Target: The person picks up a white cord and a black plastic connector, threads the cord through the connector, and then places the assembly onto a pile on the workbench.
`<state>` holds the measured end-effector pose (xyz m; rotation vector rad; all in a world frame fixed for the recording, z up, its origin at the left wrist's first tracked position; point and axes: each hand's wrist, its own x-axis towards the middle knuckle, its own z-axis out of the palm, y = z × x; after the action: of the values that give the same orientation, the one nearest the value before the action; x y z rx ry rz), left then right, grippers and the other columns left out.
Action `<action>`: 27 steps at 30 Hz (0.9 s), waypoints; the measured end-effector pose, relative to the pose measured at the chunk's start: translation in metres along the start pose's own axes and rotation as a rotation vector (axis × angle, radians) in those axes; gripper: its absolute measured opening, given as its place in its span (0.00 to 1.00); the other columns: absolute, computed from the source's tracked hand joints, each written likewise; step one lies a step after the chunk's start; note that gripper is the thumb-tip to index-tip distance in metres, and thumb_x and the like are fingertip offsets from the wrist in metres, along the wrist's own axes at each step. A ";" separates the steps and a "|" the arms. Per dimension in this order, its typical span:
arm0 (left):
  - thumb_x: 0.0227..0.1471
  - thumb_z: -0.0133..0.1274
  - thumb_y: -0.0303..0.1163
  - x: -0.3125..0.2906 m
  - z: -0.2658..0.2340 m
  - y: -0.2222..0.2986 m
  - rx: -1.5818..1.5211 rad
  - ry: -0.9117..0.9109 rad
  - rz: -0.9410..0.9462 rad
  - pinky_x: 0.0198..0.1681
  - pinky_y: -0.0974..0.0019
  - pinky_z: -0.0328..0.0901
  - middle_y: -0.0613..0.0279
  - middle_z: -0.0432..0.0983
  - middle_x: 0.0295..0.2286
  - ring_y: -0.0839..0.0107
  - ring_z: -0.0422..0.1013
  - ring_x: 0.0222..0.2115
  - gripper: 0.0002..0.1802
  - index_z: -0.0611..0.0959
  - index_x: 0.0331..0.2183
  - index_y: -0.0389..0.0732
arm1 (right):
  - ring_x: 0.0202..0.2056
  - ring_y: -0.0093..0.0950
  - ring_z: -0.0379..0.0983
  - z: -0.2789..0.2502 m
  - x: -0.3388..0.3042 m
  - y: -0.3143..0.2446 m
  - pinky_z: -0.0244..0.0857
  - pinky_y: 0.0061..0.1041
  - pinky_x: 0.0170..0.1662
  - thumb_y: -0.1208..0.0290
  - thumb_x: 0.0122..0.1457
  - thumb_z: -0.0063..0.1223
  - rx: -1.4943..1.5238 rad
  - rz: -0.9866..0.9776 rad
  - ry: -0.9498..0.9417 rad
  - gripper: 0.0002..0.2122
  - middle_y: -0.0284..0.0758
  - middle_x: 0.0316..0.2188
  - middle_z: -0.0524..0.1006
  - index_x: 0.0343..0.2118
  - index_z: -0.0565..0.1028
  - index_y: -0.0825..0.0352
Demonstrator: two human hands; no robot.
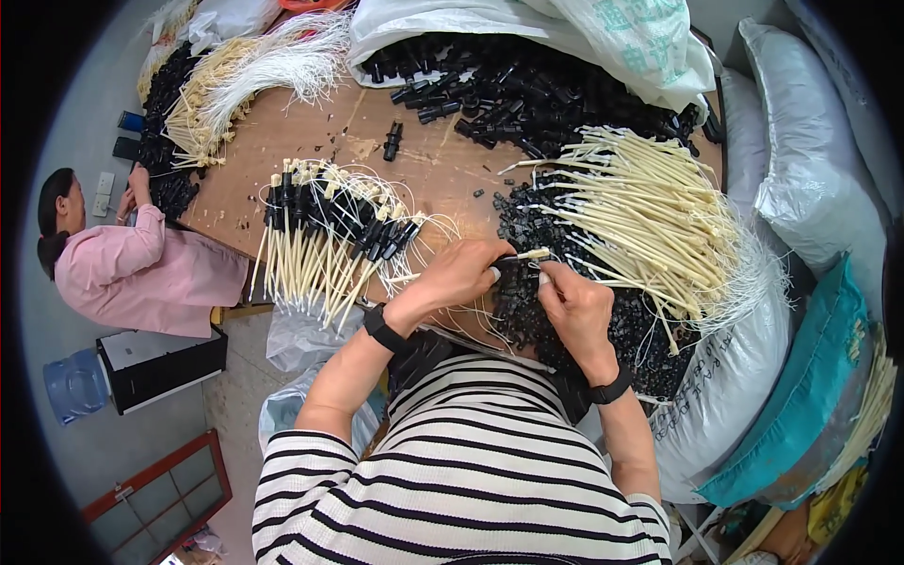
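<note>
with left hand (461, 273), pinches the dark end of a thin piece (534, 253), pressing thumb and forefinger together. with right hand (576, 306), holds thumb and forefinger close together beside the pale end; cannot tell whether pinching the fine white wire there. holds the thin piece between both hands, over the heap of small parts (532, 315).

on the right, meets a broad fan of rods (650, 226), spread over the small parts and blocking that side, with a tangle of wires (761, 282) at the outer end. ahead, faces a dark pile of fittings (537, 89), spilling from a white sack (443, 17). on the left, near the left hand, has a bundle (325, 240) of rods and black fittings, with loose wire loops close to the wrist. farther left, shares the table with a person (132, 259) in pink.

at the near edge, sits tight against the table (353, 122), with wrists just over the rim. beyond the bundle, has brown tabletop for moving, with a loose fitting (393, 140) lying on it. past the right edge, is hemmed in by pale bags (815, 160) and a teal bag (791, 405).
</note>
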<state>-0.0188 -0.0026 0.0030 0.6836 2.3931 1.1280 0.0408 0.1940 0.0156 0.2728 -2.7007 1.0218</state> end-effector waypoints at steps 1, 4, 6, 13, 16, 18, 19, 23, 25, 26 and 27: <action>0.45 0.47 0.21 0.001 -0.004 0.006 -0.004 -0.045 -0.031 0.44 0.58 0.65 0.48 0.76 0.36 0.51 0.72 0.40 0.21 0.76 0.44 0.36 | 0.18 0.35 0.73 0.001 0.001 0.000 0.65 0.27 0.22 0.76 0.49 0.56 0.012 -0.017 0.011 0.06 0.39 0.20 0.76 0.31 0.79 0.64; 0.45 0.47 0.22 0.002 -0.003 0.005 -0.007 -0.103 -0.044 0.45 0.56 0.64 0.47 0.76 0.37 0.49 0.71 0.42 0.21 0.75 0.45 0.36 | 0.19 0.36 0.74 0.004 0.001 0.000 0.66 0.30 0.22 0.75 0.49 0.55 0.035 -0.035 -0.011 0.06 0.37 0.19 0.76 0.31 0.79 0.62; 0.45 0.47 0.22 0.001 -0.001 0.006 -0.006 -0.116 -0.027 0.44 0.56 0.64 0.47 0.76 0.36 0.49 0.71 0.42 0.21 0.75 0.45 0.36 | 0.20 0.35 0.74 0.007 -0.001 0.001 0.67 0.30 0.23 0.75 0.49 0.55 0.066 -0.054 -0.023 0.06 0.37 0.19 0.76 0.31 0.79 0.62; 0.44 0.47 0.23 0.004 -0.003 0.015 -0.027 -0.221 -0.044 0.45 0.56 0.64 0.45 0.76 0.36 0.49 0.71 0.42 0.25 0.72 0.48 0.37 | 0.24 0.39 0.75 0.009 -0.002 -0.001 0.69 0.33 0.26 0.77 0.50 0.53 0.173 0.060 -0.052 0.07 0.41 0.24 0.77 0.34 0.76 0.67; 0.44 0.48 0.23 0.005 -0.004 0.015 -0.071 -0.297 0.006 0.46 0.56 0.64 0.47 0.76 0.37 0.49 0.71 0.42 0.27 0.71 0.50 0.38 | 0.25 0.42 0.75 0.009 -0.005 0.001 0.69 0.34 0.26 0.79 0.51 0.52 0.163 -0.151 -0.220 0.09 0.43 0.26 0.77 0.36 0.73 0.68; 0.44 0.48 0.23 0.002 -0.003 0.012 -0.112 -0.353 0.041 0.46 0.56 0.64 0.48 0.76 0.37 0.50 0.72 0.42 0.28 0.70 0.51 0.38 | 0.28 0.42 0.75 0.005 -0.007 0.003 0.69 0.34 0.29 0.82 0.50 0.51 0.194 -0.148 -0.295 0.12 0.42 0.30 0.76 0.39 0.72 0.69; 0.43 0.50 0.22 0.002 -0.002 0.013 -0.175 -0.240 0.097 0.46 0.57 0.64 0.49 0.76 0.37 0.51 0.72 0.42 0.29 0.70 0.51 0.39 | 0.28 0.42 0.75 0.006 -0.006 0.005 0.69 0.34 0.29 0.82 0.50 0.52 0.167 -0.144 -0.272 0.12 0.42 0.29 0.77 0.39 0.72 0.69; 0.35 0.56 0.18 -0.002 0.002 0.014 -0.149 0.114 0.215 0.37 0.63 0.66 0.57 0.76 0.32 0.59 0.72 0.35 0.22 0.77 0.39 0.39 | 0.28 0.41 0.75 0.006 -0.004 0.005 0.69 0.34 0.29 0.81 0.51 0.52 0.093 -0.099 -0.218 0.10 0.42 0.29 0.76 0.38 0.73 0.68; 0.31 0.57 0.18 -0.002 0.005 0.012 0.003 0.288 0.370 0.31 0.65 0.65 0.62 0.74 0.26 0.63 0.70 0.28 0.11 0.80 0.24 0.41 | 0.26 0.40 0.75 0.005 -0.004 0.004 0.68 0.32 0.28 0.80 0.53 0.53 0.069 -0.088 -0.215 0.10 0.41 0.28 0.76 0.40 0.73 0.67; 0.31 0.57 0.18 -0.003 0.005 0.011 0.006 0.289 0.370 0.31 0.65 0.65 0.62 0.74 0.26 0.63 0.70 0.28 0.11 0.80 0.24 0.41 | 0.26 0.40 0.75 0.005 -0.003 0.002 0.68 0.32 0.28 0.80 0.53 0.53 0.070 -0.090 -0.214 0.10 0.41 0.28 0.76 0.40 0.73 0.67; 0.33 0.58 0.18 -0.003 0.005 0.009 -0.035 0.334 0.412 0.31 0.65 0.66 0.63 0.75 0.26 0.63 0.71 0.28 0.11 0.80 0.25 0.41 | 0.25 0.39 0.75 0.005 -0.002 -0.001 0.67 0.31 0.27 0.80 0.53 0.53 0.193 -0.055 -0.163 0.10 0.41 0.26 0.76 0.39 0.74 0.67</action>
<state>-0.0109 0.0039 0.0076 1.0871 2.5647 1.5523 0.0420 0.1902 0.0116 0.4832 -2.7196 1.2984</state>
